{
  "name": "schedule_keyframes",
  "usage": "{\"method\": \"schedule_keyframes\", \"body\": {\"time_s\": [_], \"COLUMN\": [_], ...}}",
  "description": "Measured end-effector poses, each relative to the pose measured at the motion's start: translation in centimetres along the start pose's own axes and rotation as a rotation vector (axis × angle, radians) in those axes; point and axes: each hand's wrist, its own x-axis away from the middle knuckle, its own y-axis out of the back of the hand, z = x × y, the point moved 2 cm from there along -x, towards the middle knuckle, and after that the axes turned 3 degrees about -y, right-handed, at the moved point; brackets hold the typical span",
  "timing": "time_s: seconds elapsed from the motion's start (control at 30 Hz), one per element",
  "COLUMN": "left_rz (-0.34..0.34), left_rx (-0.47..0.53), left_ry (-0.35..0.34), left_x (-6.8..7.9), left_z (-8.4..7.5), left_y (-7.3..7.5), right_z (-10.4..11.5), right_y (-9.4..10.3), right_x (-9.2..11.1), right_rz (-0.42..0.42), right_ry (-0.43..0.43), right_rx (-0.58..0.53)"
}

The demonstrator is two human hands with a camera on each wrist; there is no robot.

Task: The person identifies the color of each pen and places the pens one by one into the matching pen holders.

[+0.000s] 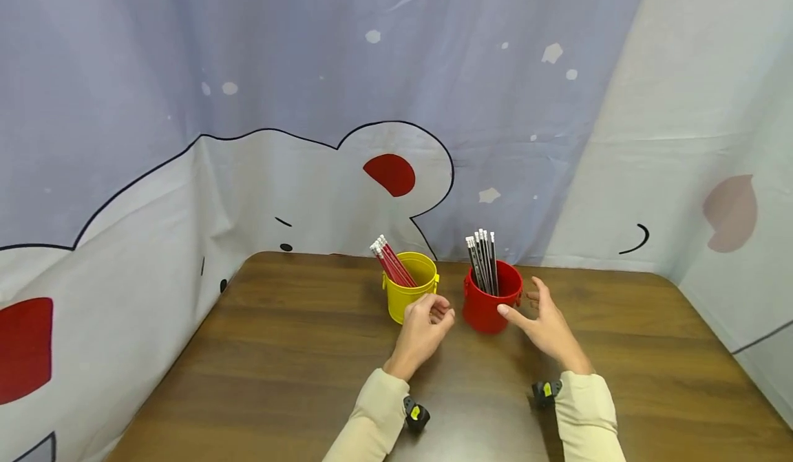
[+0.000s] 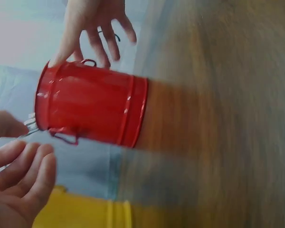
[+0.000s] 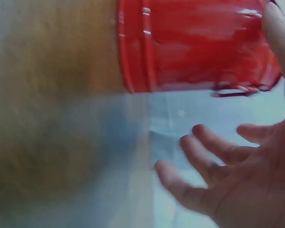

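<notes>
A red metal bucket (image 1: 486,312) stands upright on the table, holding several black pencils (image 1: 483,262) with white eraser ends up. My right hand (image 1: 548,324) is at its right side, fingers spread and thumb close to the rim; the right wrist view shows the gap between the fingers and the red wall. To the left stands a yellow bucket (image 1: 409,300) with several red pencils (image 1: 394,264) leaning left in it. My left hand (image 1: 424,331) is in front of the yellow bucket, its fingers loosely bent with nothing between them and the thumb.
Both buckets have small side handles and stand near the back of the brown wooden table (image 1: 297,352). A printed curtain (image 1: 297,186) hangs behind the table's back edge and along its sides. Each wrist carries a small black camera (image 1: 416,414).
</notes>
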Motion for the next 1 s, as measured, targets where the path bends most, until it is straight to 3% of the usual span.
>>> {"method": "schedule_keyframes", "body": {"time_s": [0.2, 0.4, 0.67, 0.83, 1.0], "left_rz": [0.176, 0.248, 0.260, 0.222, 0.169], "left_rx": [-0.075, -0.177, -0.279, -0.353, -0.507], "left_ry": [-0.023, -0.031, -0.017, 0.000, 0.010], "left_x": [0.0, 0.8, 2.2, 3.0, 3.8], "left_z": [-0.4, 0.4, 1.7, 2.7, 3.8], "left_y": [2.6, 6.9, 12.5, 16.1, 19.8], "right_z": [1.1, 0.2, -2.9, -4.5, -5.9], "right_y": [2.5, 4.7, 8.4, 10.6, 12.4], "right_x": [1.1, 2.7, 5.1, 6.6, 8.0], "right_rz": [-0.010, -0.002, -0.024, 0.012, 0.047], "right_ry": [0.034, 0.065, 0.054, 0.010, -0.031], "right_rx": [0.079, 0.153, 0.242, 0.220, 0.223]}}
